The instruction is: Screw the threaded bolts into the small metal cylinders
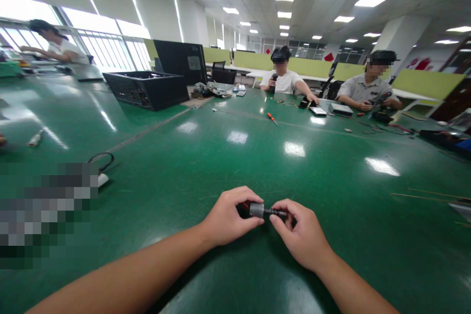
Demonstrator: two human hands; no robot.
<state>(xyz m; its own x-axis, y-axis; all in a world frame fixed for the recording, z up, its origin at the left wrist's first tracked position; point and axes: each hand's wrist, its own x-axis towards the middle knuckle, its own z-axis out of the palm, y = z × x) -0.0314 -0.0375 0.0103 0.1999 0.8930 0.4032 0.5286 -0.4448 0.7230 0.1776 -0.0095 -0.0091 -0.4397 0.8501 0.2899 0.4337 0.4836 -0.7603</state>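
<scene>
Low in the middle of the head view, just above the green tabletop (206, 167), is a small grey metal cylinder (256, 210) with a thin dark stepped shaft (268, 212) on its right side. My left hand (230, 218) is closed around the cylinder, thumb below and fingers above; a dark reddish end shows inside the palm. The shaft's outer end is pinched between thumb and fingers of my right hand (303, 233). Cylinder and shaft lie in one line, roughly level. The exact kind of part cannot be made out.
A black computer case (147, 89) stands at the back left. An orange-handled screwdriver (271, 117) lies farther out. A blurred-out object (47, 201) with a cable is at left. Two people (283, 76) sit across the table among small parts; another person (61, 46) is far left.
</scene>
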